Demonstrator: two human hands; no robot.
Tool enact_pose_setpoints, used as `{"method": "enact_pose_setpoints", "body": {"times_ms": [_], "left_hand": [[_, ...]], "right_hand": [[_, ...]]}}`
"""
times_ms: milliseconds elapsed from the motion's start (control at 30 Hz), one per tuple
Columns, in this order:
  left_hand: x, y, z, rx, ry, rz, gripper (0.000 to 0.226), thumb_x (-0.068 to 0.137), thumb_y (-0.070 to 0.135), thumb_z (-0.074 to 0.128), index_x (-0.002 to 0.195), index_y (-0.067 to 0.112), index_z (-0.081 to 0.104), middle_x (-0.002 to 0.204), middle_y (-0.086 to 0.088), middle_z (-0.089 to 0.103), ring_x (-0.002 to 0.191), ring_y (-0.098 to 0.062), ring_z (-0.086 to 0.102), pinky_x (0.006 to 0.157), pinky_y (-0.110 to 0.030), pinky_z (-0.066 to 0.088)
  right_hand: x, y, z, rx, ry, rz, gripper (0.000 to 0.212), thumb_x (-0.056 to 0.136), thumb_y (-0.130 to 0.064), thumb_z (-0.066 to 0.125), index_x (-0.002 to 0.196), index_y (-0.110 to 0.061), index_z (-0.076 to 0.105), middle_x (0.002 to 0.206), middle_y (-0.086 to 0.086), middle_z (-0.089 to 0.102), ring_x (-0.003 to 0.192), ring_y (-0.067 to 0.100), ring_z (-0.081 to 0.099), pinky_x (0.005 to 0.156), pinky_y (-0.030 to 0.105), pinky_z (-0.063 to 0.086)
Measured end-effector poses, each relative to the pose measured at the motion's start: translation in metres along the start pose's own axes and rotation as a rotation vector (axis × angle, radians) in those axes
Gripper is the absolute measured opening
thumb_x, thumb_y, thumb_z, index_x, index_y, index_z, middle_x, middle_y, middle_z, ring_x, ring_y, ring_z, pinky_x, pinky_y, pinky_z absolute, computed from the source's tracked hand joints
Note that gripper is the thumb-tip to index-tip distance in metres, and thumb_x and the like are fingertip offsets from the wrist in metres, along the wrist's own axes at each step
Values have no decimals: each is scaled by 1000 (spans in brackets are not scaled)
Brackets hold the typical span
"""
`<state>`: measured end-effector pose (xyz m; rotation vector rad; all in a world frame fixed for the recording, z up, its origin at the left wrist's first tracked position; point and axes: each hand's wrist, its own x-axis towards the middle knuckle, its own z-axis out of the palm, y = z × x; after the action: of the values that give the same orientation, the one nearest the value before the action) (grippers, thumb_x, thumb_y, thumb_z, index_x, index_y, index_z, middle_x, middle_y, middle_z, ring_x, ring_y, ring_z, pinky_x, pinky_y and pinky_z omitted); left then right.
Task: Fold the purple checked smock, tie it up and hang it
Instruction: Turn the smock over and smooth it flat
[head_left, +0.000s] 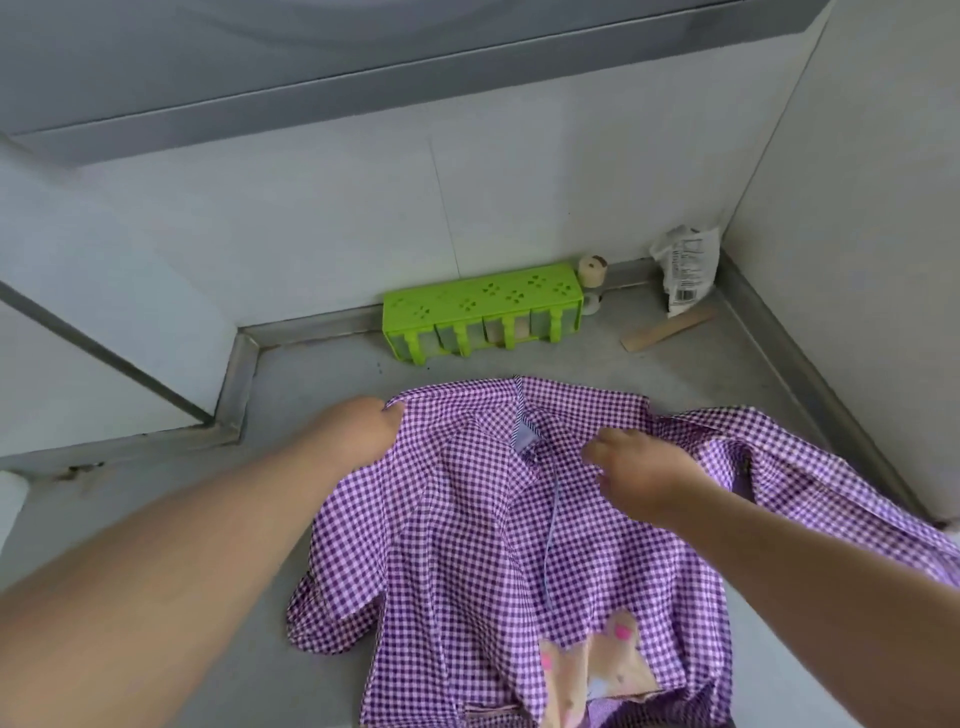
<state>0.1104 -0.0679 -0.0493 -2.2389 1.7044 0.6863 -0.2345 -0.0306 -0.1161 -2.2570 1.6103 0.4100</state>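
Note:
The purple checked smock lies spread and rumpled on the grey steel counter, collar end away from me, with a beige cartoon patch near its lower edge. My left hand grips the smock's far left shoulder corner, fingers closed on the cloth. My right hand rests on the fabric to the right of the collar opening, fingers curled and pinching the cloth. One sleeve trails off to the right toward the wall.
A green plastic spice rack stands against the back wall, with a small jar beside it. A crumpled white packet and a wooden stick sit in the back right corner. Walls close in on the right and the left.

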Motion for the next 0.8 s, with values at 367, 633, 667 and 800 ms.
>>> {"method": "enact_pose_setpoints", "body": {"times_ms": [367,633,667,800], "left_hand": [[-9,-7,17,-208,-247,77,71,101,66,32,152,22,53,153,-3,56,134,-25,57,118,-41,41],[-29,-32,46,-148,-607,293,69,80,60,69,140,28,54,134,9,62,121,-13,60,109,-35,47],[-32,-37,49,0,-624,316,67,83,59,69,140,26,54,136,7,62,117,-14,60,104,-34,49],[-32,-68,65,342,-483,385,25,89,46,59,98,22,60,103,0,69,89,-19,66,84,-38,59]], "right_hand": [[27,-99,23,95,-291,333,134,63,-107,25,161,-29,-22,169,31,7,149,51,30,111,60,41],[48,-127,14,94,-400,478,147,57,-102,53,158,-33,-29,164,38,-12,151,58,17,114,68,36],[50,-127,15,97,-407,494,146,59,-99,57,158,-34,-29,165,37,-12,151,58,16,115,68,35],[57,-129,20,94,-411,523,149,58,-97,62,155,-36,-33,164,37,-15,151,59,13,112,68,39]]}}
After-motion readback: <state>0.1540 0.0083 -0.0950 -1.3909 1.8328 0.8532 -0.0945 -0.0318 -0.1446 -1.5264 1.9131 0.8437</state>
